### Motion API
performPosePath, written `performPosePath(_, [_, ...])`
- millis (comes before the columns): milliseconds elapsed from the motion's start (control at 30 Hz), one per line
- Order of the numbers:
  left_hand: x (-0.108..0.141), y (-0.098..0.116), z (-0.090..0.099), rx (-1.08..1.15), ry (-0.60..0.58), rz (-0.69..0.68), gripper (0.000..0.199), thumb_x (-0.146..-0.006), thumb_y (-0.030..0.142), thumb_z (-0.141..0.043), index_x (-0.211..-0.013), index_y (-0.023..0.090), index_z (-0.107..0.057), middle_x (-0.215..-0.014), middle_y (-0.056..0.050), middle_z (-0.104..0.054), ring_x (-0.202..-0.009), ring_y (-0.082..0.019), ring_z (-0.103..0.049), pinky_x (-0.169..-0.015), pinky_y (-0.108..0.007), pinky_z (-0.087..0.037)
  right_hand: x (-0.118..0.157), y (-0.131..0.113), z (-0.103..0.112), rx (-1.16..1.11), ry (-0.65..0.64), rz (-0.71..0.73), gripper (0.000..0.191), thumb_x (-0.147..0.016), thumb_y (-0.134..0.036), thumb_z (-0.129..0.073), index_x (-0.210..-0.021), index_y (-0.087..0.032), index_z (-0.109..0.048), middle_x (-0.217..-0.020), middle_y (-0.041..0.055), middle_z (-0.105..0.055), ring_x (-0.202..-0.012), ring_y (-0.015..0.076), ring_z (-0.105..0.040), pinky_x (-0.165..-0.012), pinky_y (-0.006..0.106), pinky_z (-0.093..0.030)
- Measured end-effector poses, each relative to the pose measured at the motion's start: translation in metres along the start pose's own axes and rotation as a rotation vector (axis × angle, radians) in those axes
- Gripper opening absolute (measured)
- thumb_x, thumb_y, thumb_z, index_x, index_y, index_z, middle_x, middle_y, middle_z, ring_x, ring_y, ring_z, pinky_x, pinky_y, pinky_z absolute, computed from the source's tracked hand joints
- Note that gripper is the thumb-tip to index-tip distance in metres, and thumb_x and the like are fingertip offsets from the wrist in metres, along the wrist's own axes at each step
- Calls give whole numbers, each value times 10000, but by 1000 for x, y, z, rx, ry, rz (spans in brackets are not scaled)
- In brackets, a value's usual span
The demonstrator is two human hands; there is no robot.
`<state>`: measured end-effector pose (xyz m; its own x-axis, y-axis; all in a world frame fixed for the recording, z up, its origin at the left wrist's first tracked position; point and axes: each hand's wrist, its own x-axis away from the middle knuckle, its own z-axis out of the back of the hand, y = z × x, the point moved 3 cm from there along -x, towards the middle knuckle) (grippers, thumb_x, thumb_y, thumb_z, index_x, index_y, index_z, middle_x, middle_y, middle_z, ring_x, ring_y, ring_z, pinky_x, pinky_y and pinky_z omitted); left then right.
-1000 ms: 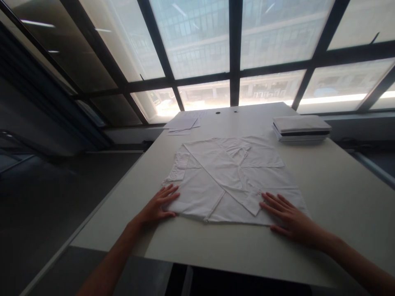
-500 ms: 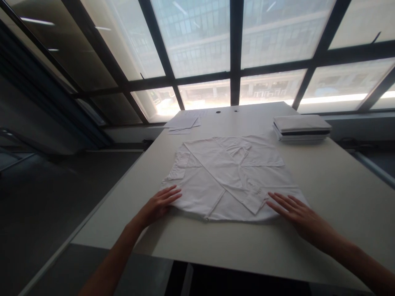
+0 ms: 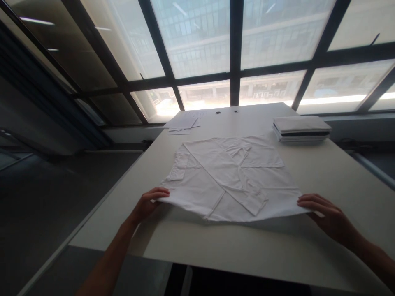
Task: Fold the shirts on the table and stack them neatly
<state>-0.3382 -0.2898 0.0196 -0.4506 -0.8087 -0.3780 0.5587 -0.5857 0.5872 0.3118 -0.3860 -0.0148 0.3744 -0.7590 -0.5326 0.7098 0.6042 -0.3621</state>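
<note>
A white long-sleeved shirt (image 3: 210,176) lies spread on the table, its sleeves folded in across the body and one cuff near the lower right. My left hand (image 3: 149,202) pinches the near left corner of its hem between thumb and fingers. At the near right corner, my right hand (image 3: 324,211) grips the hem in the same way. The near edge is lifted slightly off the table at both corners and sags lower in the middle.
The white table (image 3: 191,246) reaches toward large framed windows. A stack of folded cloths (image 3: 301,128), white with a dark layer, sits at the back right. Loose paper sheets (image 3: 182,122) lie at the back left.
Both hands have gone from lying flat on the shirt to pinching its near corners. My right hand has moved outward to the right, and the hem corners have risen.
</note>
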Motion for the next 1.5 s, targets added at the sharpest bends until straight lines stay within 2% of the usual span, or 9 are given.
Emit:
performPosePath(167, [-26,-3,14,51,82,169,302,-798,499,-771,-851,203,-796,-898,-84,-777,-850,-226,-731,-795,-304,-579,-23,13,7,-80,127,-151,96,-909,-328,-666,-961,-261,-711,-969,55,-723,-903,233,-694,-813,348,-557])
performPosePath(267, [-43,-12,18,35,195,309,398,-736,571,-791,-840,187,-792,-841,-70,-777,-805,-230,-716,-765,-299,-566,-41,21,5,-69,175,-292,199,-901,-438,-657,-883,-245,-700,-892,45,-721,-814,223,-684,-755,329,-539])
performPosePath(400, [-68,-32,11,108,329,450,595,-633,672,-806,-882,133,-779,-771,-65,-753,-687,-196,-655,-625,-267,-526,-64,40,-1,-55,219,-526,352,-859,-568,-623,-836,-225,-696,-775,35,-711,-715,219,-665,-674,311,-509])
performPosePath(533, [-88,-48,-3,110,336,531,621,-661,668,-767,-935,110,-767,-713,-25,-703,-626,-149,-576,-546,-227,-439,-83,60,-11,-35,190,-701,398,-813,-594,-580,-739,-212,-668,-646,36,-671,-609,214,-631,-576,301,-447])
performPosePath(700, [-101,-56,-15,-98,236,543,451,-721,582,-699,-729,132,-735,-594,20,-609,-594,-129,-515,-540,-221,-369,-95,78,-26,62,178,-727,407,-776,-581,-560,-567,-233,-541,-538,16,-583,-547,185,-533,-545,302,-385])
performPosePath(833, [-99,-61,-17,-162,247,544,457,-737,581,-668,-777,134,-755,-664,-14,-681,-640,-158,-567,-601,-240,-408,-97,87,-36,80,175,-745,372,-792,-550,-557,-621,-222,-592,-564,16,-598,-564,184,-533,-553,300,-375])
performPosePath(1000, [-98,-68,-19,-171,264,543,490,-780,609,-613,-778,137,-746,-696,-37,-707,-680,-177,-597,-640,-251,-434,-104,92,-42,82,251,-722,374,-809,-547,-546,-787,-203,-690,-707,66,-692,-657,226,-613,-623,313,-427])
performPosePath(1267, [-98,-70,-17,-240,346,498,470,-839,586,-554,-861,151,-728,-782,-37,-725,-728,-174,-599,-691,-237,-450,-105,104,-54,102,270,-714,377,-849,-535,-523,-864,-202,-699,-775,85,-722,-720,246,-647,-671,321,-447])
performPosePath(1500, [-96,-78,-22,-378,225,554,460,-870,587,-504,-874,189,-735,-841,-73,-753,-765,-214,-644,-690,-266,-438,-99,104,-57,239,190,-768,395,-878,-529,-493,-915,-210,-722,-724,84,-704,-642,234,-614,-597,313,-396])
